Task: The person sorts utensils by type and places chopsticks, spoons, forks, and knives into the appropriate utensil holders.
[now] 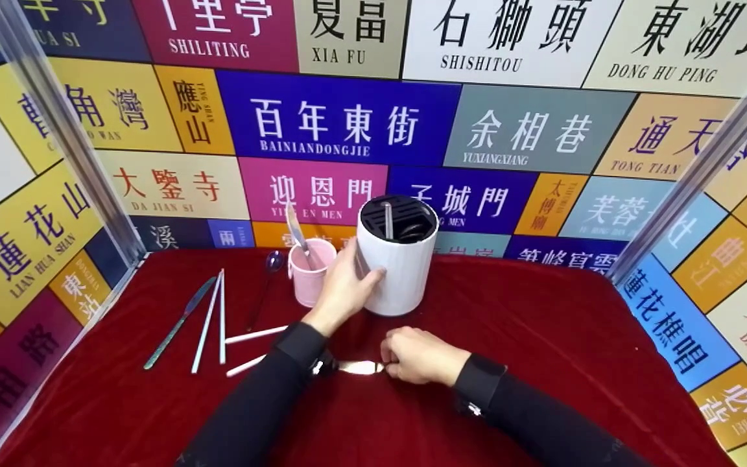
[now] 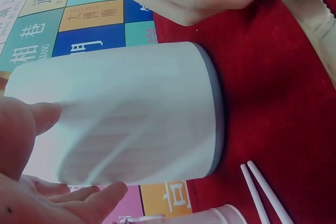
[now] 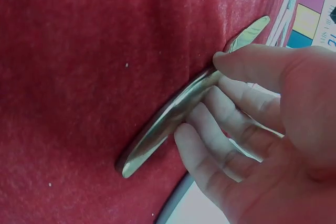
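A white cylindrical utensil holder [image 1: 399, 279] with a black slotted top stands upright on the red cloth, a utensil handle poking out of it. My left hand [image 1: 346, 285] grips its left side, the thumb on the front and the fingers round the side, as the left wrist view also shows. In front of the holder, my right hand [image 1: 422, 355] pinches a gold table knife [image 3: 168, 114] between thumb and fingers. The knife's blade [image 1: 360, 368] points left, low over or on the cloth; I cannot tell whether it touches.
Left of the holder stands a pink cup [image 1: 307, 285] with a knife [image 1: 296, 227] in it. A dark spoon [image 1: 274, 261], a bluish-green knife [image 1: 182, 321] and several pale chopsticks [image 1: 222, 324] lie further left. Printed panels border the back and sides.
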